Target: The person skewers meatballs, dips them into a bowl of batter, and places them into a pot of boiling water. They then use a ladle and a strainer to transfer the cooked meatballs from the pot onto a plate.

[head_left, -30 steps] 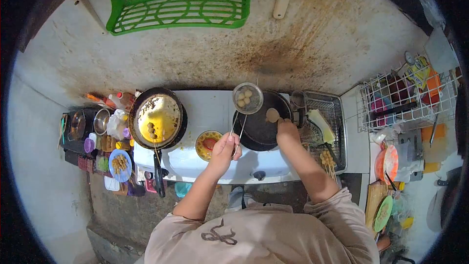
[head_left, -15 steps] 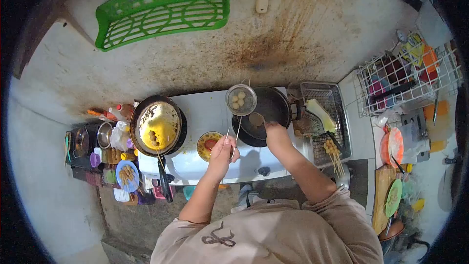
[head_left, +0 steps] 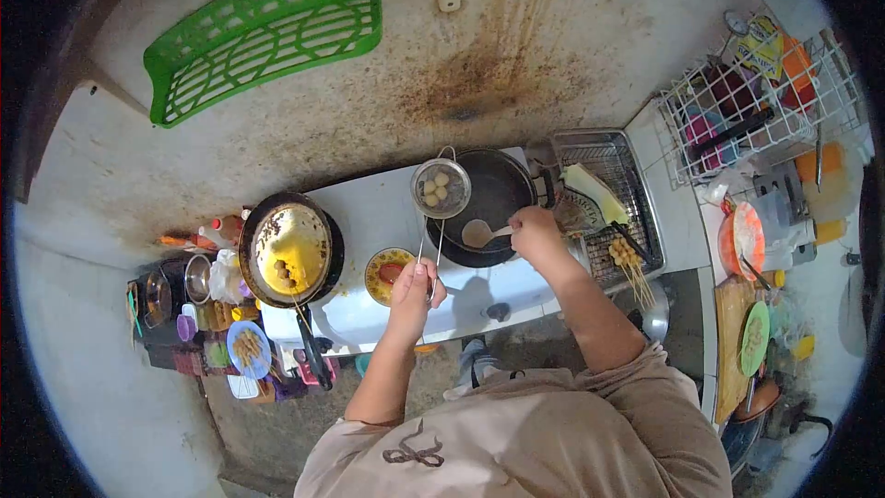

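My left hand (head_left: 417, 293) is closed around the long wire handle of a mesh strainer (head_left: 452, 209). Several pale round balls (head_left: 434, 188) lie in the strainer, which is held up at the left edge of a dark, deep pan (head_left: 505, 186). Over the front part of that pan, my right hand (head_left: 536, 234) grips the handle of a ladle (head_left: 477, 233), its bowl pointing left. Just left of my left hand stands a yellow patterned bowl (head_left: 376, 289) with something red in it.
At left on the white stove (head_left: 358, 207) is a frying pan (head_left: 261, 283) holding yellow liquid and a skewer of balls. More skewers lie on a blue plate (head_left: 265, 356) and on a metal rack (head_left: 653, 249). A green shelf (head_left: 267, 32) hangs on the wall.
My right hand has shifted to the right and turned, so the ladle's handle now shows. The strainer stays held up with the balls in it. The whole view has tilted slightly.
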Available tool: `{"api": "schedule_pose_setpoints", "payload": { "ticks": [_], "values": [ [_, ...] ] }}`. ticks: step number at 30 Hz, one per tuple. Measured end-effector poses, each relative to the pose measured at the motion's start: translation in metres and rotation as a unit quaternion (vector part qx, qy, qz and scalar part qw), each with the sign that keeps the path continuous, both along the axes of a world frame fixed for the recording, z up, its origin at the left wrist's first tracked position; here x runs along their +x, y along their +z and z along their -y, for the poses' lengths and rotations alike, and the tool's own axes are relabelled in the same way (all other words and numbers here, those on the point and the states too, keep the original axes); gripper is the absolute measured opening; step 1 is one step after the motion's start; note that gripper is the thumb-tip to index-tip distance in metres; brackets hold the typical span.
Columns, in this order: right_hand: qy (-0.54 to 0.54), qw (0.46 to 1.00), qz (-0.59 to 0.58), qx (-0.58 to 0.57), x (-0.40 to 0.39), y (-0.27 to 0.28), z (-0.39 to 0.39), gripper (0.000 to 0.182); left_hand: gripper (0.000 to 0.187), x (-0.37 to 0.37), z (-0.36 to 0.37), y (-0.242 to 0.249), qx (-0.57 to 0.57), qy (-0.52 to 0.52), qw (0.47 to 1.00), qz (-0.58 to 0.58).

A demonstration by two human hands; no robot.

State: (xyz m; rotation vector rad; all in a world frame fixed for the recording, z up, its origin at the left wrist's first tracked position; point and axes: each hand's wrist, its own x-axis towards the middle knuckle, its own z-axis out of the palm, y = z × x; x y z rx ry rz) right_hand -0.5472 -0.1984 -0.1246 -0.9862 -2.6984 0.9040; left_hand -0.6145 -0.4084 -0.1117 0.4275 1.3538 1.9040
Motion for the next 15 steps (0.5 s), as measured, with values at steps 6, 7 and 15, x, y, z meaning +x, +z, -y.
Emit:
{"api": "schedule_pose_setpoints", "payload": {
  "ticks": [6,7,15],
  "values": [
    [-0.034,0.994,-0.092,-0.056,0.013,0.019,-0.014,0.02,0.026,0.001,-0.002,0.001,-0.016,0.009,1.0,0.005],
    [-0.032,0.993,-0.104,-0.041,0.015,0.025,-0.014,0.02,0.026,0.001,-0.003,0.002,-0.021,0.009,1.0,0.009],
    [-0.075,0.987,-0.136,0.043,0.023,0.094,-0.01,0.017,0.027,0.01,-0.021,-0.002,-0.064,0.007,0.998,0.01]
  ]
}}
